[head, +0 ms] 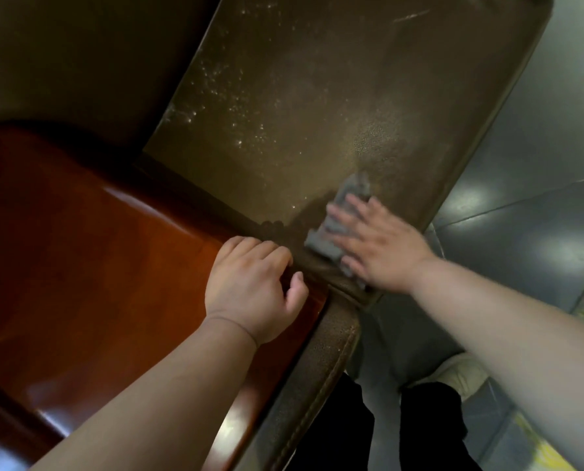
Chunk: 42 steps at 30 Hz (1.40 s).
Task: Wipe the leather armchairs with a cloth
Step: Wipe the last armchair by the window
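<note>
1. The right hand (pixel 379 248), fingers spread flat, is pressing a crumpled grey cloth (pixel 334 229) against the near right corner of the armchair's brown, grainy leather panel (pixel 300 107), which is flecked with pale specks.
2. The left hand (pixel 253 283), fingers curled, is gripping the edge where the glossy reddish wooden armrest (pixel 79 232) is meeting the leather.
3. A stitched leather edge (pixel 321 379) is running toward the near side, above the shiny grey tiled floor (pixel 528 226).
</note>
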Tool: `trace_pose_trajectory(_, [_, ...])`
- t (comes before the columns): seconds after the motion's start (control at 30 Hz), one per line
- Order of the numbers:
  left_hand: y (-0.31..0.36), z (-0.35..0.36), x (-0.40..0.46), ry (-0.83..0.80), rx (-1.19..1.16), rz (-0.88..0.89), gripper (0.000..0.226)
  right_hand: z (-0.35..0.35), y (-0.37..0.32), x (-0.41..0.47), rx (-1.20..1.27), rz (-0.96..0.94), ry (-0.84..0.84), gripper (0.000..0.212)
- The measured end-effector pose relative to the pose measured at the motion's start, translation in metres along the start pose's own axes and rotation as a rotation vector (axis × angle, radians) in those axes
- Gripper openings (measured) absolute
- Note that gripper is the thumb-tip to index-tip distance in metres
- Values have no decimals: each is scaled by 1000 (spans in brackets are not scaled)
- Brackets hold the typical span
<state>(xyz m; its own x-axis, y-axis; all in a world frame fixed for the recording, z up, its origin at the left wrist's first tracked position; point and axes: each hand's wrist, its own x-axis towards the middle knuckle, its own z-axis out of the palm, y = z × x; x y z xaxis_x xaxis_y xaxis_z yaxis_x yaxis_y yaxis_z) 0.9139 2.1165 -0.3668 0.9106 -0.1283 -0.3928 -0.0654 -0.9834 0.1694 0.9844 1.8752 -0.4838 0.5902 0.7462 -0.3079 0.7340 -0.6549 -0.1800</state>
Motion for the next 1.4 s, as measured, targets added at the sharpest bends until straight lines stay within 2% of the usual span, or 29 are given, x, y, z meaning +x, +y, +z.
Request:
trace_pose_trajectory(0.13, [1, 1, 1, 10, 11, 0, 39, -24, 22, 48, 125, 569, 106, 66])
trace_pose_trajectory(0.17, [1, 1, 1, 7, 9, 5, 39, -28, 13, 51, 145, 592, 107, 67])
trace_pose_trajectory(0.2, [1, 1, 1, 7, 4, 10, 38, -27, 0, 49, 135, 514, 90, 67])
trace_pose_trajectory(0.3, [0, 2, 0, 26, -16, 15, 37, -14, -28, 27, 64, 38, -10, 64])
trace_pose_trajectory(0.37, [-1, 4, 0, 54, -29, 7, 36, -19, -18, 30, 20, -72, -57, 62])
trace_pose_trajectory(0.43, [-2, 5, -2, 83, -38, -10, 33, -29, 1, 50, -29, -9, -45, 63])
trace_pose_trajectory(0.53, [-1, 5, -3, 124, -51, -57, 29, -48, 22, 86, 69, 391, 36, 65])
trace_pose_trajectory(0.57, [-1, 5, -3, 127, -56, -67, 28, -54, 19, 94, 112, 490, 38, 65])
trace_pose_trajectory(0.6, [0, 5, -3, 126, -61, -73, 28, -56, 8, 98, 104, 499, 19, 65])
trace_pose_trajectory(0.63, [0, 6, -3, 123, -65, -73, 28, -53, -7, 97, 49, 402, -7, 65])
trace_pose_trajectory(0.73, [0, 8, -3, 133, -74, -63, 27, -40, -50, 78, -27, -183, -178, 62])
trace_pose_trajectory(0.8, [-2, 9, -2, 136, -77, -63, 26, -43, -43, 82, -64, -321, -202, 62])
trace_pose_trajectory(0.87, [-2, 8, -2, 133, -82, -65, 26, -49, -21, 100, -146, -159, -150, 62])
trace_pose_trajectory(0.97, [-1, 4, 0, 125, -71, -72, 30, -57, 13, 111, 71, 353, -3, 62])
trace_pose_trajectory(1.0, [0, 3, 0, 111, -69, -66, 31, -57, 13, 106, 121, 432, 31, 62])
trace_pose_trajectory(1.07, [1, 2, 0, 88, -67, -55, 31, -48, -4, 85, 72, 378, 42, 64])
trace_pose_trajectory(1.17, [2, 0, 0, 58, -46, -53, 34, -21, -31, 36, 24, -27, -36, 62])
trace_pose_trajectory(1.23, [2, 1, 1, 62, -44, -52, 35, -15, -15, 21, -9, -173, -63, 61])
trace_pose_trajectory(1.3, [1, 4, 1, 85, -53, -51, 34, -14, 17, 26, -39, -88, -21, 66])
trace_pose_trajectory(1.4, [0, 5, 0, 103, -30, -58, 34, -21, 57, 35, 75, 389, 109, 72])
